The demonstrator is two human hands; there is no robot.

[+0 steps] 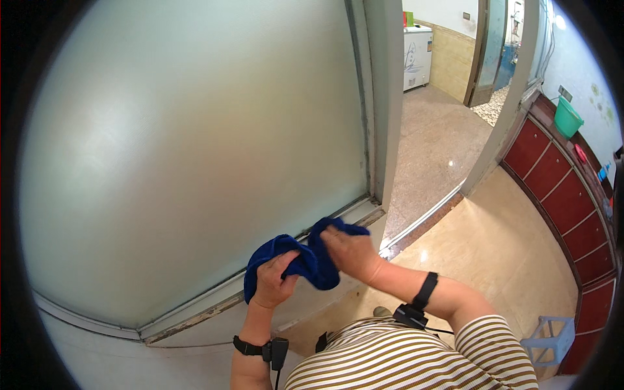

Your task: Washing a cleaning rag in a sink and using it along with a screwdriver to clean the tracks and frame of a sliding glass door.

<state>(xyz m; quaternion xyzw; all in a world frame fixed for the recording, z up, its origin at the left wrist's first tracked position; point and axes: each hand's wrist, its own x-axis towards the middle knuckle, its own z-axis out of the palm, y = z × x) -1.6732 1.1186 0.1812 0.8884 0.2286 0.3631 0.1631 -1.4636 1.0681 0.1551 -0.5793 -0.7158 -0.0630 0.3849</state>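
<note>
A dark blue cloth [321, 273] is bunched between my two hands at the bottom frame of a large frosted glass panel [195, 161]. My left hand [275, 282] grips one end of it, thumb and fingers closed on the fabric. On the other end is my right hand [348, 248], slightly blurred, with its fingers pressed into the cloth. The cloth lies over part of the pale sill [204, 297], whose outer edge looks worn and chipped. It hides the frame beneath it.
Right of the panel a doorway with a floor track [424, 217] opens to a room with a white chest freezer [417, 58]. Red cabinets [568, 200] line the right wall, with a green bucket [568, 118] on top. A light blue plastic stool [551, 341] stands at lower right.
</note>
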